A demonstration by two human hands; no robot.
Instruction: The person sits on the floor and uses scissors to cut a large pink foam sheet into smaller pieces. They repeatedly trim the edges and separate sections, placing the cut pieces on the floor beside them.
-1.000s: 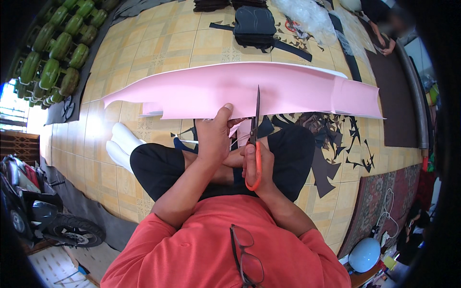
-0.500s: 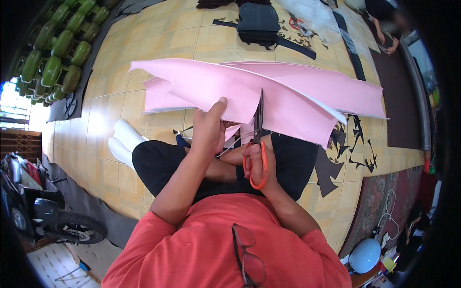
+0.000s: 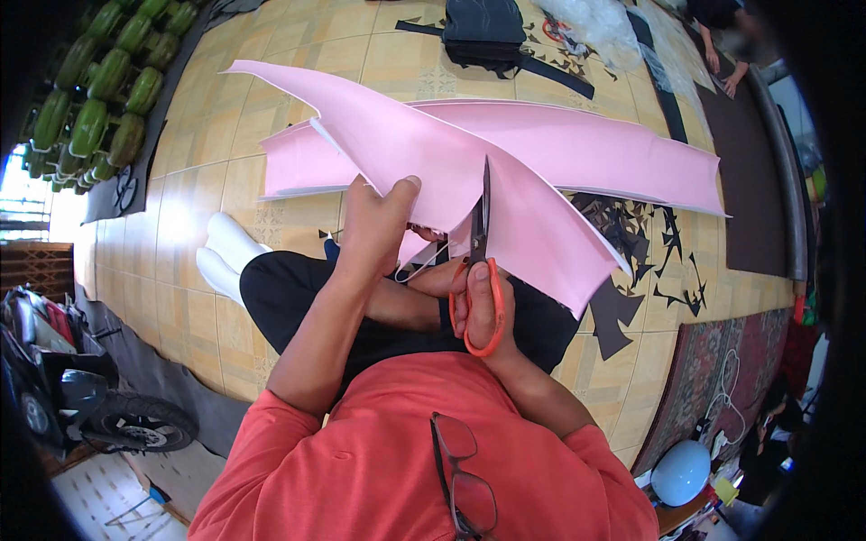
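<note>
We hold a long pink sheet (image 3: pixel 424 162) in front of us, above our crossed legs, with its far left end rising to a narrow tip and its right end sloping down toward our right knee. Our left hand (image 3: pixel 372 224) has its grip clamped on the near edge of this sheet, thumb on top and fingers mostly hidden underneath. Our right hand (image 3: pixel 489 307) has its grip closed around the orange handles of the scissors (image 3: pixel 483 221), whose dark blades point away from us and stand against the sheet, just right of a cut edge running in from its near side. Whether the blades are fully together, we cannot quite tell. Beyond the raised sheet, a second pink piece (image 3: pixel 622 144) with a white edge stretches sideways over the tiled floor (image 3: pixel 200 311); the raised one covers part of it in our view. Near our right knee, dark scraps (image 3: pixel 615 320) lie scattered. Farther off we see a stack of dark pieces (image 3: pixel 484 36), with clear plastic (image 3: pixel 591 41) to its right, and at the upper right another person's hands (image 3: pixel 729 81) over a brown sheet (image 3: pixel 749 207). Green gas cylinders (image 3: pixel 90 126) fill the upper left, a motorcycle (image 3: pixel 135 419) stands at the lower left, and a pale blue helmet (image 3: pixel 681 473) sits at the lower right, beside a patterned rug (image 3: pixel 672 397).
</note>
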